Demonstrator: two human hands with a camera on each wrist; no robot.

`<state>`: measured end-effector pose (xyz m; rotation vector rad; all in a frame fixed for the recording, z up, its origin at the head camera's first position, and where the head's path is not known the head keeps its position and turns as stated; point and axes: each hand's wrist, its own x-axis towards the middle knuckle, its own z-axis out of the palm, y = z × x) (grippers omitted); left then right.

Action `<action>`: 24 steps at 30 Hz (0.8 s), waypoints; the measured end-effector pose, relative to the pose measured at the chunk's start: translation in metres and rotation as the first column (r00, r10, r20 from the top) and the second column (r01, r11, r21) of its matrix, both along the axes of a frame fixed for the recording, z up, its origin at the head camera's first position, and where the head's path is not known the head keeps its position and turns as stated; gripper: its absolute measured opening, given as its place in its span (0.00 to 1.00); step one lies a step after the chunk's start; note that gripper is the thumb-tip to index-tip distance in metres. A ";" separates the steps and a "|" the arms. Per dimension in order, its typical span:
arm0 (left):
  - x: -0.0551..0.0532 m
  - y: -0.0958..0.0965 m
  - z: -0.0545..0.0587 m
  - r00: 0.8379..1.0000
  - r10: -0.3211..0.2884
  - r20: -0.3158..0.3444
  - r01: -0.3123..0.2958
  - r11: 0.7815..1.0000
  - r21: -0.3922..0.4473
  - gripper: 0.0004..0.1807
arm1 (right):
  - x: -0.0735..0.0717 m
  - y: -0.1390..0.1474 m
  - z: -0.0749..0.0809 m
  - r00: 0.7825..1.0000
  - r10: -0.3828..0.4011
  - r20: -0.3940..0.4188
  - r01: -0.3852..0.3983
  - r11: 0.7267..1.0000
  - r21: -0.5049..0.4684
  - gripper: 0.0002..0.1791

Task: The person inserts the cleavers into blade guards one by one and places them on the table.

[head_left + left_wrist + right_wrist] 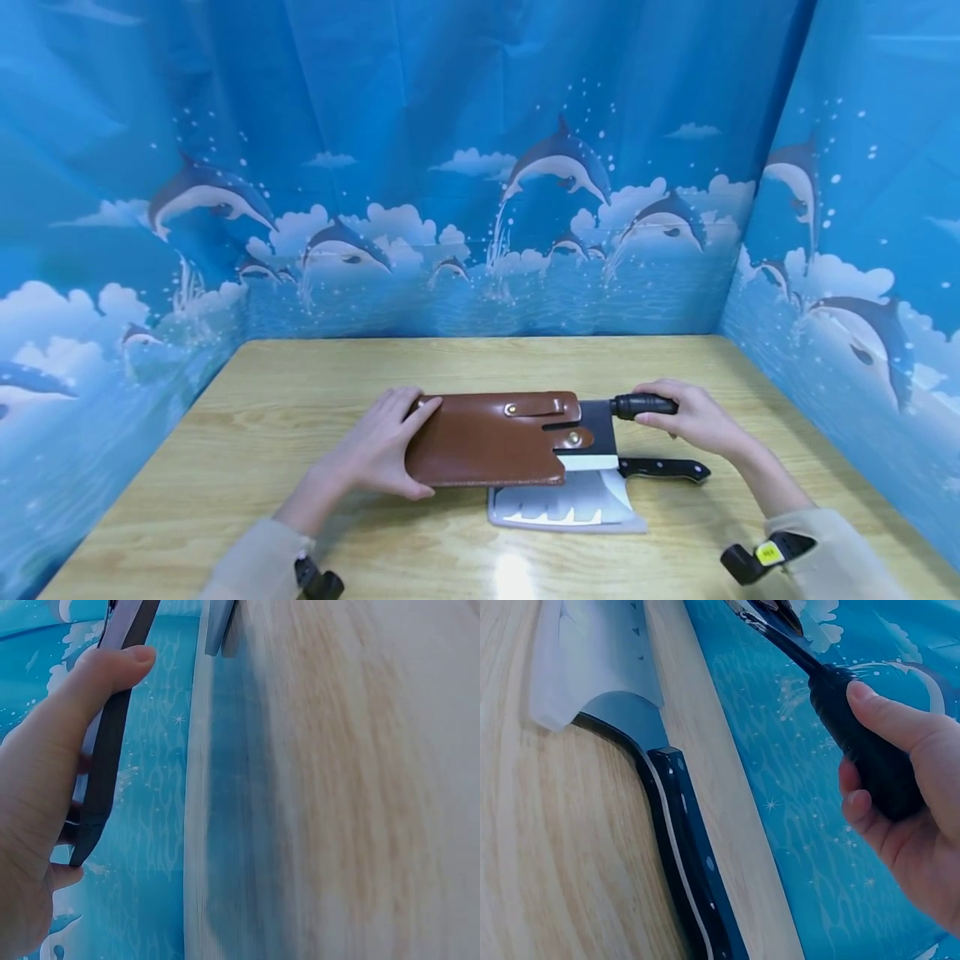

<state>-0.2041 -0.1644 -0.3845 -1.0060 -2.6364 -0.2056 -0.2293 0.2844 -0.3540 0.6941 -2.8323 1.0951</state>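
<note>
A brown leather sheath (480,446) with two snap straps covers most of a cleaver (600,429); part of its dark blade with a bright lower edge shows at the right end. My left hand (378,446) grips the sheath's closed left end, thumb on the near side. My right hand (697,421) holds the cleaver's black handle (862,742), fingers curled round it. In the left wrist view the sheath (112,761) is seen edge-on, raised off the table. Beneath it lies a second cleaver (663,469) with a riveted black handle, its blade in a translucent cover (562,508).
The light wooden table (337,367) has its back edge against a blue dolphin-print curtain (450,167), which also hangs along both sides. Each wrist carries a small black camera (765,558) over a pale sleeve.
</note>
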 end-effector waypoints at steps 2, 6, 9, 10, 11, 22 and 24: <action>0.001 0.001 0.000 1.000 0.001 -0.004 -0.001 1.000 0.001 0.64 | 0.001 -0.001 -0.001 1.000 0.004 0.015 -0.003 1.000 -0.017 0.23; 0.002 0.004 -0.001 1.000 -0.015 -0.021 0.015 1.000 -0.001 0.64 | 0.001 -0.007 -0.004 0.998 0.020 0.053 -0.018 0.999 -0.046 0.24; 0.001 0.007 -0.001 0.999 -0.028 -0.045 0.028 1.000 -0.009 0.65 | -0.001 -0.013 -0.005 0.997 0.035 0.071 -0.032 0.998 -0.049 0.24; 0.001 0.007 -0.001 0.998 -0.031 -0.053 0.030 0.999 -0.011 0.65 | -0.002 -0.015 -0.006 0.997 0.042 0.071 -0.038 0.998 -0.047 0.24; 0.001 0.008 -0.002 0.998 -0.032 -0.061 0.031 0.999 -0.014 0.65 | -0.003 -0.016 -0.006 0.996 0.048 0.073 -0.045 0.998 -0.047 0.24; 0.002 0.010 -0.002 0.997 -0.038 -0.069 0.039 0.999 0.015 0.65 | -0.006 -0.027 -0.008 0.988 0.113 0.109 -0.104 0.991 -0.081 0.23; 0.003 0.010 -0.002 0.997 -0.036 -0.063 0.038 0.999 0.017 0.65 | -0.007 -0.028 -0.007 0.983 0.143 0.116 -0.133 0.987 -0.093 0.23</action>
